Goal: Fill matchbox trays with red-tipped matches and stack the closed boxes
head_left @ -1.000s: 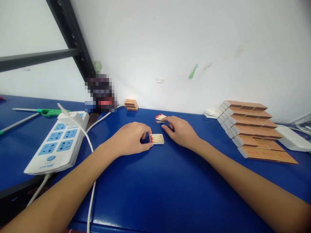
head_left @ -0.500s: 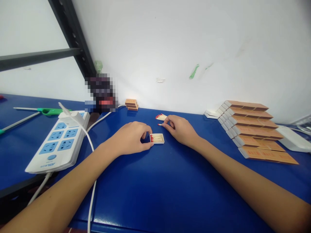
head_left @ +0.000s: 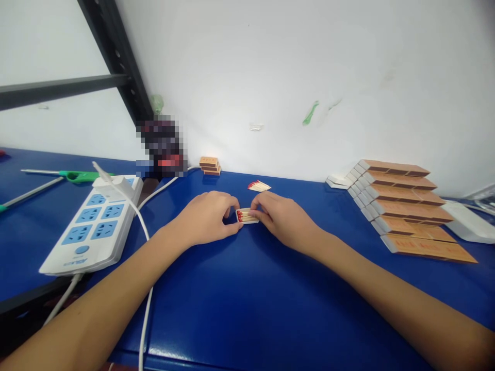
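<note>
A small white matchbox tray [head_left: 253, 222] lies on the blue table, holding several red-headed matches [head_left: 242, 216]. My left hand [head_left: 211, 219] pinches the tray's left end between thumb and fingers. Over the tray's right half, my right hand [head_left: 284, 219] has its thumb and fingertips closed on a match, lowered among the others; the fingers cover part of it. Just beyond the tray, a loose fanned pile of matches [head_left: 259, 185] rests on the table.
Stacked matchbox sleeves [head_left: 410, 196] stand at right, with folded white card [head_left: 338, 182] beside them. Three small matchboxes [head_left: 210, 166] are piled near the wall. A power strip [head_left: 93, 221], a white cable [head_left: 146, 309] and a green-handled lighter [head_left: 79, 176] lie at left.
My right hand has brought a single match from beside the loose pile, toward me and left, down into the tray. My left hand keeps its hold, with the tray shifted slightly.
</note>
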### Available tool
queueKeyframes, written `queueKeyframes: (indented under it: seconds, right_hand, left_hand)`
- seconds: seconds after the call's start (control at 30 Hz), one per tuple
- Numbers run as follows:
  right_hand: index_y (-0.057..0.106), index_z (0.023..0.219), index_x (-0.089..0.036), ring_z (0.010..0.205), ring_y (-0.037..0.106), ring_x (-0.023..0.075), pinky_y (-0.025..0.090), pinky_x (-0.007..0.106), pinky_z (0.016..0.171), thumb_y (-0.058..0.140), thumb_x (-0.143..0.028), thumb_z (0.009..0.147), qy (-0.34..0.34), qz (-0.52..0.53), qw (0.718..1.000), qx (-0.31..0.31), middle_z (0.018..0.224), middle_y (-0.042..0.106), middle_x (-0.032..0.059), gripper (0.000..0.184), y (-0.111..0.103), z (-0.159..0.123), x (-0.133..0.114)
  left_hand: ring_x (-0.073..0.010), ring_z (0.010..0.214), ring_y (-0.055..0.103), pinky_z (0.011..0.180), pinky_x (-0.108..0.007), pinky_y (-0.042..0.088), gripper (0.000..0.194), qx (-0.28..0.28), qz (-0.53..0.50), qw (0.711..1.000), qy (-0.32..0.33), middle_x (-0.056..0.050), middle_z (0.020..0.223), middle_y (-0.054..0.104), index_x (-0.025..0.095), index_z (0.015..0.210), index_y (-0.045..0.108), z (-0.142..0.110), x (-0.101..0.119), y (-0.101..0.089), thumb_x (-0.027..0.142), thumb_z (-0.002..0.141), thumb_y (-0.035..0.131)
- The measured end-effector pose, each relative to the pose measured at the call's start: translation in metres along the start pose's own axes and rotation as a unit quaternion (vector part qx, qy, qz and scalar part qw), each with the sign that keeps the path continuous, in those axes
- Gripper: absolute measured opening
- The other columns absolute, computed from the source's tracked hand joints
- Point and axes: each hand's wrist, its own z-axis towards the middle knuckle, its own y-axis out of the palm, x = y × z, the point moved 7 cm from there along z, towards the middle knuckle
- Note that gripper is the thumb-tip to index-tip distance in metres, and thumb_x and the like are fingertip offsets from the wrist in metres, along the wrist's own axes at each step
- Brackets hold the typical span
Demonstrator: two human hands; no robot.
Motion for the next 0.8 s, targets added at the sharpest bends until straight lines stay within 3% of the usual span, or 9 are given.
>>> queueKeyframes:
  seconds: [0.13, 0.23, 0.33, 0.47, 0.63, 0.8]
  right_hand:
    - [0.063, 0.101, -0.022, 0.078, 0.058, 0.0173, 0.039, 0.030, 0.070, 0.056, -0.027, 0.106, -0.012, 0.014, 1.000, -0.009, 0.098, 0.068, 0.0042, 0.010, 0.003, 0.000, 0.001]
    - [0.065, 0.104, -0.022, 0.077, 0.057, 0.0180, 0.040, 0.030, 0.071, 0.056, -0.029, 0.106, 0.001, 0.024, 0.999, 0.025, 0.093, 0.066, 0.0040, 0.012, 0.000, 0.004, 0.015]
    - [0.066, 0.125, -0.022, 0.080, 0.059, 0.0199, 0.041, 0.031, 0.072, 0.053, -0.028, 0.106, 0.034, -0.009, 0.998, 0.055, 0.097, 0.065, 0.0060, 0.023, -0.002, 0.009, 0.033]
    - [0.063, 0.142, -0.024, 0.086, 0.060, 0.0224, 0.041, 0.032, 0.071, 0.048, -0.032, 0.109, 0.054, -0.081, 0.995, 0.023, 0.106, 0.064, 0.0091, 0.037, 0.006, 0.013, 0.045]
    - [0.068, 0.132, -0.024, 0.083, 0.059, 0.0210, 0.040, 0.032, 0.070, 0.050, -0.035, 0.109, 0.069, -0.068, 0.995, 0.028, 0.104, 0.063, 0.0079, 0.031, 0.007, 0.014, 0.047]
    - [0.070, 0.102, -0.022, 0.075, 0.055, 0.0174, 0.038, 0.031, 0.069, 0.059, -0.031, 0.104, 0.073, -0.005, 0.995, 0.062, 0.091, 0.060, 0.0029, 0.015, 0.004, 0.015, 0.048]
  left_hand:
    - [-0.0175, 0.070, 0.060, 0.061, -0.032, 0.038, 0.020, -0.004, -0.012, 1.000, 0.005, 0.000, 0.082, 0.068, 0.022, 0.097, 0.075, 0.000, 0.001, 0.001, 0.039, 0.087, 0.072]
    - [-0.0171, 0.070, 0.059, 0.061, -0.032, 0.039, 0.020, -0.009, -0.026, 1.000, 0.013, 0.000, 0.082, 0.069, 0.022, 0.098, 0.075, 0.000, 0.003, 0.002, 0.038, 0.087, 0.071]
    - [-0.0168, 0.069, 0.058, 0.061, -0.032, 0.039, 0.021, -0.015, -0.031, 0.999, 0.018, -0.001, 0.081, 0.069, 0.022, 0.099, 0.076, -0.001, 0.006, 0.003, 0.038, 0.087, 0.072]
    - [-0.0170, 0.070, 0.059, 0.061, -0.032, 0.039, 0.022, -0.021, -0.030, 0.999, 0.019, -0.001, 0.083, 0.069, 0.021, 0.100, 0.076, -0.001, 0.010, 0.006, 0.039, 0.087, 0.072]
    - [-0.0172, 0.070, 0.059, 0.062, -0.031, 0.039, 0.024, -0.023, -0.034, 0.999, 0.015, -0.001, 0.082, 0.069, 0.021, 0.102, 0.077, -0.001, 0.009, 0.006, 0.039, 0.087, 0.074]
    - [-0.0169, 0.070, 0.059, 0.061, -0.031, 0.039, 0.021, -0.019, -0.036, 0.999, 0.019, -0.001, 0.081, 0.069, 0.021, 0.100, 0.077, -0.001, 0.008, 0.005, 0.038, 0.087, 0.073]
